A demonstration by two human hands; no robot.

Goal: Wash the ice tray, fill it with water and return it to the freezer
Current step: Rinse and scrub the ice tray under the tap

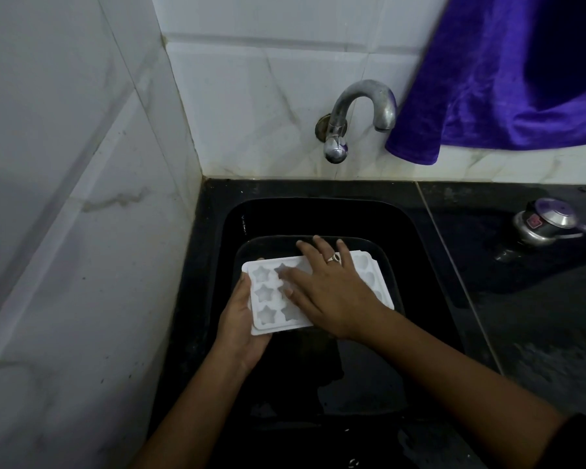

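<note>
The ice tray (264, 294), white with star-shaped cups, is held roughly level inside the black sink (224, 231), toward the sink's left half and below its rim. Dark open space lies between the tray's far edge and the sink's back wall, and more toward the sink's near end. The sink's left rim runs close along the white tiled wall (82, 198), so there is little room on that side. The tap (361, 113) comes out of the wall above the sink's back edge, its spout well above the tray. A purple cloth (504, 79) hangs above the sink's right back corner, and a metal pot (545, 225) sits on the black counter (521, 316) right of the sink.

The left hand (241, 321) cradles the tray's left end from beneath, thumb up along the edge, clamped on it. The right hand (332, 292) lies flat across the tray's top, fingers straight and spread, a ring (334, 258) on one, forearm reaching in from the sink's near right.
</note>
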